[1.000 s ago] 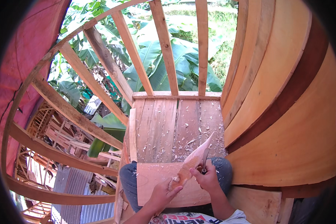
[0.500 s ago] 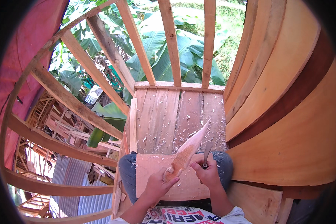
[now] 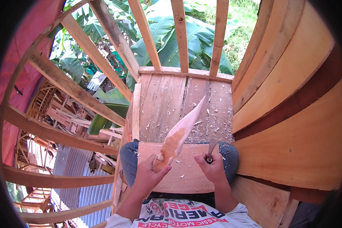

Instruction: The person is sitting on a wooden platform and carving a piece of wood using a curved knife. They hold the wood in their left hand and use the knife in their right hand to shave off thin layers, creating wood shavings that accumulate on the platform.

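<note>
My left hand [image 3: 148, 174] is closed around the thick lower end of a pale, partly carved piece of wood [image 3: 181, 132]. The piece tapers to a sharp point that tilts up and to the right; a rougher, browner patch shows near its grip end. To the right, my right hand [image 3: 212, 169] is wrapped round the dark handle of a carving knife [image 3: 212, 147], its curved blade pointing up. Blade and wood are apart. Both hands are above a flat wooden board [image 3: 192, 186] that lies across my lap, with a few shavings on it.
Plank flooring [image 3: 155, 110] strewn with wood shavings [image 3: 197, 131] extends ahead, up to a rail with upright slats [image 3: 181, 38]. A wooden panel wall [image 3: 292, 148] stands close on the right. Slats also line the left, above corrugated metal sheets [image 3: 70, 167]. Banana leaves [image 3: 193, 45] grow beyond.
My hands have moved farther apart. The carved wood has shifted left, away from the knife, whose blade now stands more upright. The whole view has tilted slightly.
</note>
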The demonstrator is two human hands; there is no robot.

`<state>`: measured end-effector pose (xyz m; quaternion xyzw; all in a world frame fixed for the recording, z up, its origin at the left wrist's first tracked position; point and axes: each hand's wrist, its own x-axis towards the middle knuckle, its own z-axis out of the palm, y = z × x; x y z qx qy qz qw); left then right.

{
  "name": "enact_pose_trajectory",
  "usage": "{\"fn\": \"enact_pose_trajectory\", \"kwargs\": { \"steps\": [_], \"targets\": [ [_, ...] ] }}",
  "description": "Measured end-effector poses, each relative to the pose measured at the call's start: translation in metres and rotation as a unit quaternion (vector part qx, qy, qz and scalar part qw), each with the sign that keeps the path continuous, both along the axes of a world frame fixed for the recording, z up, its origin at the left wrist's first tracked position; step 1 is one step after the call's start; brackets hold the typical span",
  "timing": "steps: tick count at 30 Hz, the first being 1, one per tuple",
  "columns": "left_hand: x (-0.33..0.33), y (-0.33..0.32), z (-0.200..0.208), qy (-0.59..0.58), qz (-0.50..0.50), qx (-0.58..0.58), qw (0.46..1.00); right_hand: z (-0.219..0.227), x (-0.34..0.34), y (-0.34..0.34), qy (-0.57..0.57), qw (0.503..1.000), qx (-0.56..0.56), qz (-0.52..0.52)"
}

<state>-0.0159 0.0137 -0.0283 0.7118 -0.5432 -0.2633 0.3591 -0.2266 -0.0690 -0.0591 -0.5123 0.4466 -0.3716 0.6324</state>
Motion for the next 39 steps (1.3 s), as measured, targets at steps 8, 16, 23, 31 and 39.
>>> {"fn": "enact_pose_trajectory", "kwargs": {
  "steps": [8, 16, 23, 31, 39],
  "targets": [
    [0.0, -0.002, 0.001, -0.004, -0.014, 0.017, 1.0, 0.004, 0.0, 0.0, 0.033, 0.999, -0.01, 0.007],
    [0.0, 0.0, -0.04, 0.035, -0.012, 0.06, 0.998, -0.021, -0.005, -0.008, -0.069, 0.987, 0.142, 0.016],
    [0.015, -0.001, -0.066, 0.088, 0.023, 0.136, 0.986, -0.037, -0.007, -0.021, -0.246, 0.94, 0.23, -0.053],
    [0.024, -0.008, -0.07, 0.137, 0.02, 0.154, 0.978, -0.048, -0.009, -0.027, -0.277, 0.922, 0.268, -0.045],
    [0.025, -0.012, -0.066, 0.147, 0.019, 0.172, 0.974, -0.07, -0.013, -0.034, -0.31, 0.899, 0.308, -0.039]
  ]
}}
